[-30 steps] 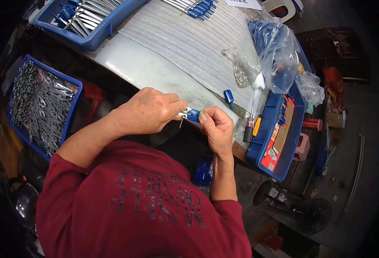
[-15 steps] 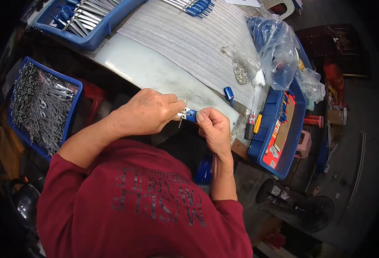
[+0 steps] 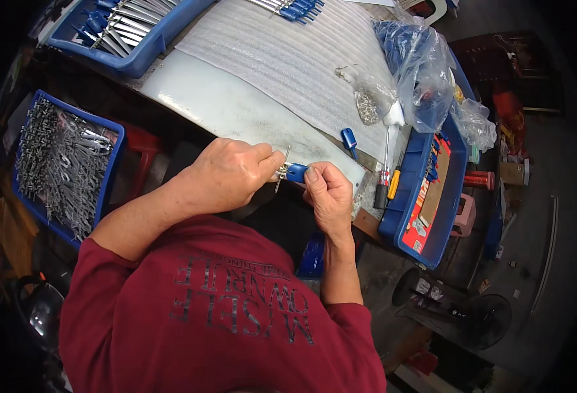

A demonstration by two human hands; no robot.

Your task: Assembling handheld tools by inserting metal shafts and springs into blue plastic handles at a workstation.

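Observation:
At the table's near edge, my left hand (image 3: 226, 171) is closed on a metal part (image 3: 282, 172) with a thin rod crossing it. My right hand (image 3: 331, 196) pinches the far end of a blue plastic piece (image 3: 296, 172) between thumb and forefinger. The blue piece and the metal part meet between my hands; my left fingers hide much of the metal. On the table, another blue plastic piece (image 3: 349, 139) lies just beyond my right hand. Farther right are a screwdriver with a red and black handle (image 3: 383, 187) and a yellow-handled tool (image 3: 394, 185).
White foam sheeting (image 3: 269, 65) covers part of the table (image 3: 197, 88). Blue bins hold metal parts at far left (image 3: 161, 29) and lower left (image 3: 115, 157). At right stand another blue bin (image 3: 396, 229) and clear plastic bags (image 3: 423, 78). A small bag of metal bits (image 3: 367, 107) lies nearby.
The joined pieces have shifted slightly to the right with my right hand. Both hands keep their grip, and the rod is tilted a little differently.

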